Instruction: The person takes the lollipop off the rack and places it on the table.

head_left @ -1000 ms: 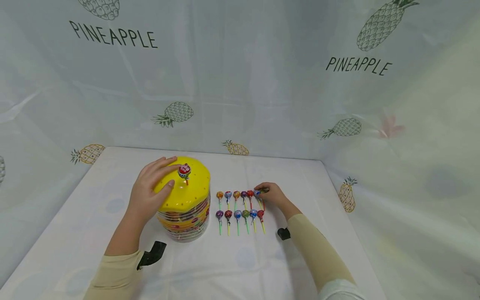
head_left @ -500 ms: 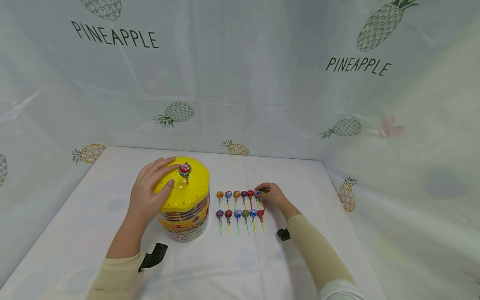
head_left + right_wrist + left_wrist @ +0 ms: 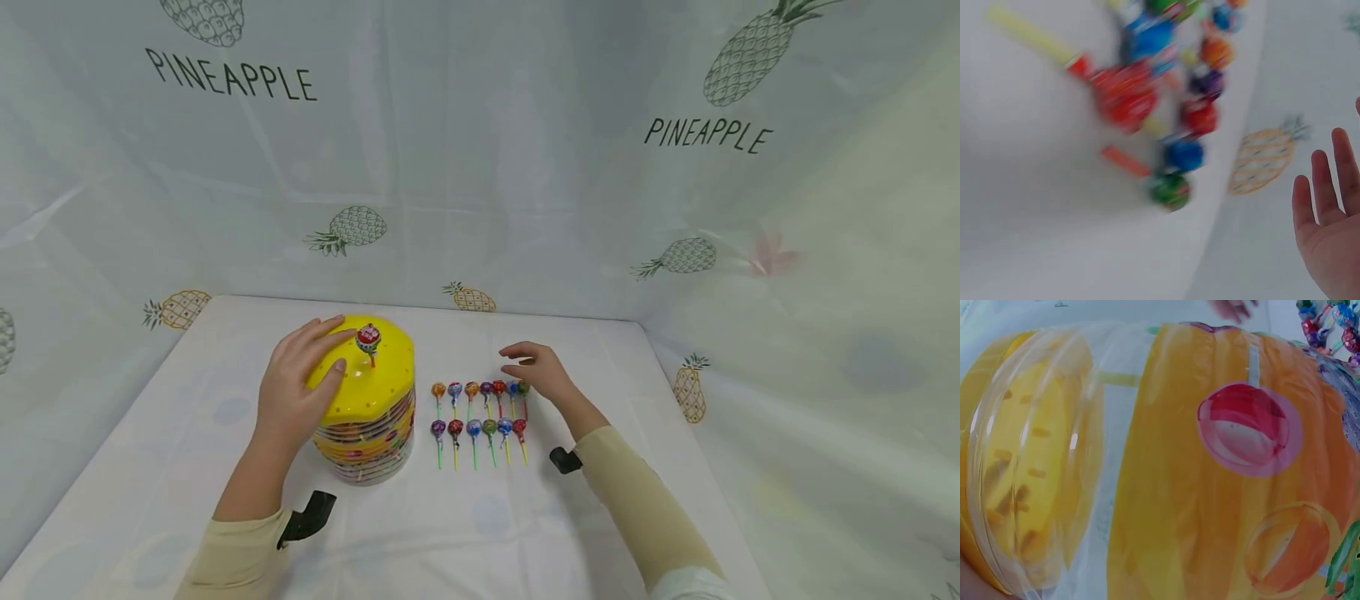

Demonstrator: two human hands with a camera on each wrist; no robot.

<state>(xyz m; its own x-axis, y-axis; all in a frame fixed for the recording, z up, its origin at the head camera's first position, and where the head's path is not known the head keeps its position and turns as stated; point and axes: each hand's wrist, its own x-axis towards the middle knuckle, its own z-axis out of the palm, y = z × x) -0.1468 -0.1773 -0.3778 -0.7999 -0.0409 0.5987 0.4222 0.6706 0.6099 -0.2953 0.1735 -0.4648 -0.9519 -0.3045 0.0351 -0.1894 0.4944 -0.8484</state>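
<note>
My left hand (image 3: 296, 392) rests on the yellow lid (image 3: 390, 379) of a clear ribbed jar (image 3: 367, 467), fingers stretched over the lid's left side. A red-and-white lollipop figure (image 3: 368, 338) sits on the lid's top, beside the index finger. In the left wrist view the jar's orange printed wall (image 3: 1166, 487) fills most of the picture. To the right, two rows of wrapped lollipops lie with their sticks toward me. Just behind the back row's right end, near a green lollipop (image 3: 522, 388), hovers my right hand (image 3: 542, 372). Its fingers are loose and hold nothing.
A white cloth covers the table (image 3: 480, 533). Behind and beside it hangs a pale curtain (image 3: 487, 167) printed with pineapples. Black camera mounts (image 3: 309, 518) show at both wrists. A front-row red lollipop (image 3: 1125, 97) appears blurred in the right wrist view.
My right hand has let go of the lollipop at the back row's right end and lifted away toward the back. That green lollipop now shows fully. My left hand stays on the lid.
</note>
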